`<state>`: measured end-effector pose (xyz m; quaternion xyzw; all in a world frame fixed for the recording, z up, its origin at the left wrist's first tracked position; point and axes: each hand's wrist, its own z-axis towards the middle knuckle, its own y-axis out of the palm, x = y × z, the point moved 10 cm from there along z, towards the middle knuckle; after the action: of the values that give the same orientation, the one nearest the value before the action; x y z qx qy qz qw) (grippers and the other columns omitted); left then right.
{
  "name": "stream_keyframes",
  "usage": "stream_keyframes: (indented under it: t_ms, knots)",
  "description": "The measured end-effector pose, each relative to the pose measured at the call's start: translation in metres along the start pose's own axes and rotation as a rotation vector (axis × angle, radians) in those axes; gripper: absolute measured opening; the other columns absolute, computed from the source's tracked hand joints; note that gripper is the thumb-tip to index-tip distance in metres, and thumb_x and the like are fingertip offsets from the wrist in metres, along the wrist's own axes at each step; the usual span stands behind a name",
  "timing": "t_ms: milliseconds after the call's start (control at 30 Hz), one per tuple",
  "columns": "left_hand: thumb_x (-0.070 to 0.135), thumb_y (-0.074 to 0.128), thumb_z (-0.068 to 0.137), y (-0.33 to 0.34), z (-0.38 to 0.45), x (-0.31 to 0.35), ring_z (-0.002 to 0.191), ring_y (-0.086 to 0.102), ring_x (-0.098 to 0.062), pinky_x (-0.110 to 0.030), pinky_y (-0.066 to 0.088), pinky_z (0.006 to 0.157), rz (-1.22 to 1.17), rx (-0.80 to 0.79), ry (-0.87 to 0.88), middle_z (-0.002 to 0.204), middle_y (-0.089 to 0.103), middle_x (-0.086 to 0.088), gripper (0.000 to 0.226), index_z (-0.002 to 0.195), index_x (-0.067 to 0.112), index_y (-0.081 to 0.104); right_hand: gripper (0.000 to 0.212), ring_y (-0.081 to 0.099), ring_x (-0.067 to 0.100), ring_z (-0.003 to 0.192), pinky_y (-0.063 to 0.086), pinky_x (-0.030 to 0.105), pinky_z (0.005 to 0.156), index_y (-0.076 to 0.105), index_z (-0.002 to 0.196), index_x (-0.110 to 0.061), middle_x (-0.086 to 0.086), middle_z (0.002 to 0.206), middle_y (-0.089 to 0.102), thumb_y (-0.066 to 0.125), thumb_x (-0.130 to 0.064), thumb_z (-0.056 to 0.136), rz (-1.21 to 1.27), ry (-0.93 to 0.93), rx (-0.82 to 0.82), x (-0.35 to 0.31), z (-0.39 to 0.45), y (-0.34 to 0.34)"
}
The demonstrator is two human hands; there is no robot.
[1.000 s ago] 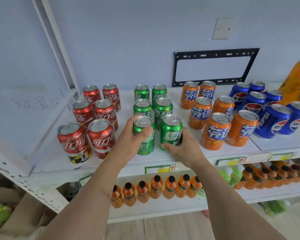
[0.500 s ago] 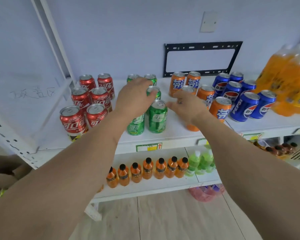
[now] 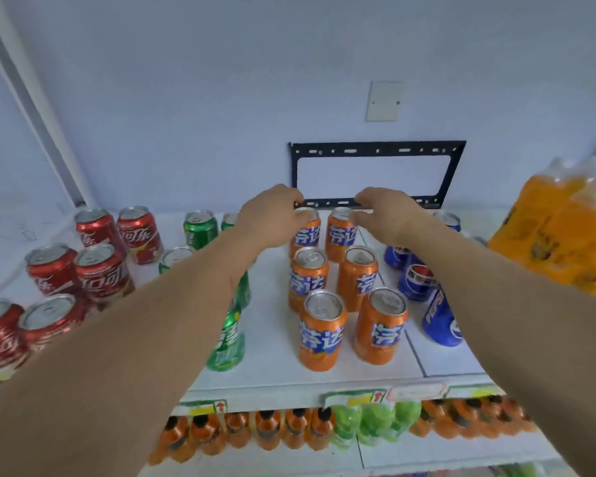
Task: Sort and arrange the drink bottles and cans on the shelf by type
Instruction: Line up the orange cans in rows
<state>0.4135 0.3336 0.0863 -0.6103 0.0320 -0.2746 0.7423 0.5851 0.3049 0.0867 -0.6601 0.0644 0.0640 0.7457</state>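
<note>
On the white shelf [image 3: 276,325] the cans stand grouped by colour: red cans [image 3: 100,273] at the left, green cans [image 3: 200,228] partly hidden under my left forearm, orange cans [image 3: 320,328] in two columns in the middle, blue cans [image 3: 417,277] partly behind my right forearm. My left hand [image 3: 272,218] wraps the top of the back-left orange can [image 3: 307,232]. My right hand [image 3: 386,215] wraps the top of the back-right orange can [image 3: 339,232].
A pack of large orange drink bottles [image 3: 565,228] stands at the far right of the shelf. A black bracket [image 3: 375,149] hangs on the wall behind. The lower shelf holds small orange bottles [image 3: 241,432] and green bottles [image 3: 369,421]. A slanted white post [image 3: 38,108] rises at the left.
Both hands have left the front green cans and moved back and right to the rearmost pair of orange cans. The camera has come closer to the shelf.
</note>
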Motion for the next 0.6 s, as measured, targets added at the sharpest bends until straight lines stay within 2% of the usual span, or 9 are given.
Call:
stream_keyframes:
  t_ms: [100, 233, 433, 500, 600]
  knots:
    - [0.051, 0.054, 0.094, 0.027, 0.024, -0.008, 0.129, 0.046, -0.024, -0.031, 0.036, 0.1, -0.132, -0.08, -0.129, 0.146, 0.046, -0.007, 0.062, 0.144, 0.016, 0.043, 0.066, 0.045, 0.026, 0.132, 0.036, 0.036, 0.105, 0.04, 0.146, -0.014, 0.007, 0.147, 0.046, 0.053, -0.052, 0.095, 0.073, -0.013, -0.056, 0.017, 0.037, 0.018]
    - [0.045, 0.064, 0.09, 0.059, 0.046, -0.02, 0.136, 0.04, -0.024, -0.031, 0.034, 0.104, -0.189, -0.145, -0.229, 0.154, 0.035, -0.008, 0.074, 0.151, 0.017, 0.032, 0.076, 0.043, 0.027, 0.133, 0.038, 0.037, 0.103, 0.033, 0.15, -0.015, 0.008, 0.151, 0.041, 0.063, -0.05, 0.09, 0.127, -0.011, -0.147, 0.027, 0.066, 0.049]
    - [0.035, 0.072, 0.087, 0.088, 0.063, -0.025, 0.14, 0.036, -0.028, -0.035, 0.037, 0.105, -0.245, -0.239, -0.295, 0.161, 0.022, -0.008, 0.088, 0.155, 0.018, 0.02, 0.087, 0.051, 0.029, 0.126, 0.045, 0.041, 0.098, 0.036, 0.147, -0.016, 0.01, 0.145, 0.048, 0.077, -0.049, 0.077, 0.254, 0.031, -0.221, 0.039, 0.087, 0.084]
    - [0.036, 0.071, 0.087, 0.093, 0.065, -0.028, 0.139, 0.037, -0.029, -0.037, 0.037, 0.106, -0.221, -0.254, -0.316, 0.16, 0.024, -0.009, 0.088, 0.155, 0.017, 0.019, 0.084, 0.053, 0.028, 0.122, 0.046, 0.041, 0.096, 0.04, 0.143, -0.016, 0.01, 0.14, 0.053, 0.077, -0.049, 0.076, 0.278, 0.047, -0.228, 0.041, 0.089, 0.089]
    - [0.04, 0.07, 0.087, 0.098, 0.065, -0.032, 0.131, 0.046, -0.029, -0.037, 0.041, 0.1, -0.164, -0.244, -0.34, 0.151, 0.042, -0.01, 0.078, 0.15, 0.016, 0.032, 0.063, 0.059, 0.024, 0.107, 0.049, 0.036, 0.085, 0.052, 0.127, -0.017, 0.008, 0.124, 0.063, 0.077, -0.047, 0.078, 0.252, 0.049, -0.234, 0.045, 0.093, 0.096]
